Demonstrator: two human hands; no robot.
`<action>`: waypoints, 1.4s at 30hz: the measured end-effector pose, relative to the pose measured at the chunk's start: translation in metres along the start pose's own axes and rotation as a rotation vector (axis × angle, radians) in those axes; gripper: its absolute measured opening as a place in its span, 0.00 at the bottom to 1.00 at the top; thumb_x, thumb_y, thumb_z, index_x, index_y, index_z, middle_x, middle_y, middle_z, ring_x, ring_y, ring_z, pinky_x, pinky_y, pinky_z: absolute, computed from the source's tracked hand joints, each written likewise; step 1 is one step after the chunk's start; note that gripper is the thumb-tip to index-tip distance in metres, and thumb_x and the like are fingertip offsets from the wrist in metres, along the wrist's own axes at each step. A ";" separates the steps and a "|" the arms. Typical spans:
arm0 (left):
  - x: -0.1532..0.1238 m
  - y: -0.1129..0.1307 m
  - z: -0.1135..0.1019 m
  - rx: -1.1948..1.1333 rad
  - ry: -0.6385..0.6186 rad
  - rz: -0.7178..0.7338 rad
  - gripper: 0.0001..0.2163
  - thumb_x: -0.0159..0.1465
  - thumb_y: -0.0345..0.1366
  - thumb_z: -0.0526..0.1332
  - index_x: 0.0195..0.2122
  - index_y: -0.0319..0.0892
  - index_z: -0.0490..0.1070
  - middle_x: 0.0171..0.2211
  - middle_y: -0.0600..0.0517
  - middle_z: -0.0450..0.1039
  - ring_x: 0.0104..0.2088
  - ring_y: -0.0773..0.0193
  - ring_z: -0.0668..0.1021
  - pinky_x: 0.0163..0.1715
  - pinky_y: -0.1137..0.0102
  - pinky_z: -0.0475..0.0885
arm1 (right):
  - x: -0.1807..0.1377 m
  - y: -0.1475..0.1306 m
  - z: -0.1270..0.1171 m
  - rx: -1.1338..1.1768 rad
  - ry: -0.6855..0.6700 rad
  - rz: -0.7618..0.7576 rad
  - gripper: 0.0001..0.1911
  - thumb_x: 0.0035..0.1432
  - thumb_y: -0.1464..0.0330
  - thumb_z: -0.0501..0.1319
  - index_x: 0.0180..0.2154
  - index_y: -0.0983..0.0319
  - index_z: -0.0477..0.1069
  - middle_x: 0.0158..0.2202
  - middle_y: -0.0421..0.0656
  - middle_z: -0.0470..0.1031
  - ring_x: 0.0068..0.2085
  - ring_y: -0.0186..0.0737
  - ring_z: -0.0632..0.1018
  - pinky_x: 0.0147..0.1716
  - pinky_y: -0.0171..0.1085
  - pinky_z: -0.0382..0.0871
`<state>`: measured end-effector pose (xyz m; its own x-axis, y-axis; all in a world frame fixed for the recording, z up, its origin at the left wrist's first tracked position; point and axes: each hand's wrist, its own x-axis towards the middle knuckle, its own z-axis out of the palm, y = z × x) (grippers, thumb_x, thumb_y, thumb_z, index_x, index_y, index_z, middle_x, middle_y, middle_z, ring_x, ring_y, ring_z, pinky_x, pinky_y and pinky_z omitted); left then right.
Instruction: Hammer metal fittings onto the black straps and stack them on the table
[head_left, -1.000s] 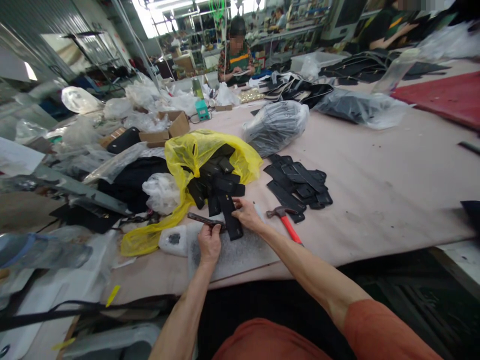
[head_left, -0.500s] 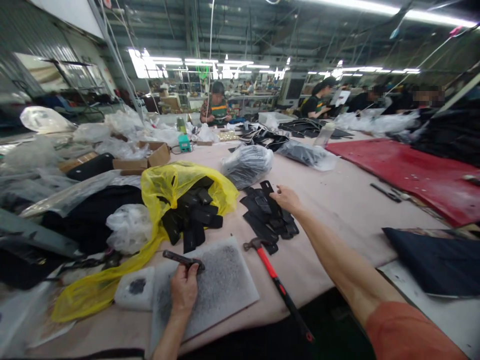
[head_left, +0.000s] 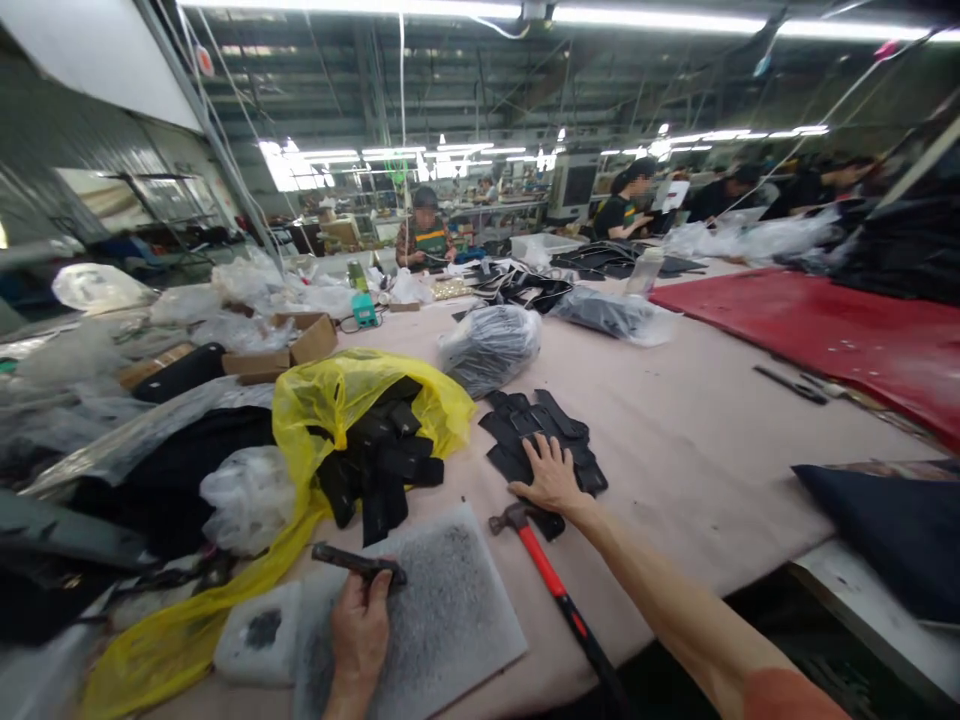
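Pile of black pieces (head_left: pixel 536 420) under right hand (head_left: pixel 551 478), fingers spread, palm down; left hand (head_left: pixel 361 610) grips dark tool (head_left: pixel 337 557) over board (head_left: pixel 457 595), which probably shields surface (head_left: pixel 690 470); hammer (head_left: pixel 538 555) just short of right hand, handle toward wearer, likely for quick reach; yellow bag (head_left: pixel 319 400) beyond left hand, like pieces (head_left: pixel 386 465) at its mouth; no writing legible

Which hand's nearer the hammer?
Right. The right hand is spread over the black pieces, just beyond the hammer; the left hand, holding a dark tool over the board, is farther left.
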<state>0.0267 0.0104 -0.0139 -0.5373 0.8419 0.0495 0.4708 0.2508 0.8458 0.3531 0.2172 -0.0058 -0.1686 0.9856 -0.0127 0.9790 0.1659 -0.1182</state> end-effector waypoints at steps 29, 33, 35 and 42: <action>-0.006 0.009 0.003 -0.141 0.050 0.032 0.10 0.61 0.41 0.58 0.35 0.41 0.74 0.31 0.48 0.79 0.32 0.56 0.80 0.33 0.67 0.72 | 0.022 -0.210 -0.046 0.540 -0.194 -0.205 0.10 0.51 0.72 0.60 0.37 0.65 0.76 0.35 0.46 0.77 0.38 0.41 0.76 0.36 0.35 0.65; -0.007 0.012 0.002 -0.167 0.045 0.018 0.09 0.61 0.40 0.57 0.35 0.41 0.73 0.30 0.49 0.79 0.32 0.58 0.80 0.33 0.68 0.71 | -0.044 -0.166 -0.038 0.682 -0.260 -0.178 0.22 0.56 0.69 0.56 0.52 0.65 0.69 0.26 0.38 0.72 0.28 0.36 0.73 0.30 0.33 0.63; -0.007 0.013 0.001 -0.167 0.050 0.002 0.09 0.61 0.40 0.58 0.34 0.41 0.73 0.29 0.49 0.79 0.31 0.58 0.80 0.32 0.68 0.70 | -0.087 -0.144 -0.026 0.864 -0.324 -0.115 0.22 0.56 0.66 0.55 0.52 0.65 0.68 0.22 0.35 0.67 0.24 0.35 0.69 0.26 0.33 0.60; -0.007 0.010 0.000 -0.193 0.058 -0.020 0.09 0.60 0.40 0.59 0.35 0.41 0.74 0.31 0.48 0.79 0.32 0.58 0.80 0.33 0.68 0.71 | -0.187 -0.127 -0.003 0.990 -0.409 0.065 0.26 0.58 0.62 0.55 0.57 0.65 0.66 0.21 0.33 0.62 0.22 0.36 0.67 0.23 0.35 0.57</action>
<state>0.0354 0.0068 -0.0053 -0.5877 0.8071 0.0573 0.3199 0.1666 0.9327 0.2612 0.0116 0.0144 -0.3248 0.8757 -0.3574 0.4900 -0.1674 -0.8555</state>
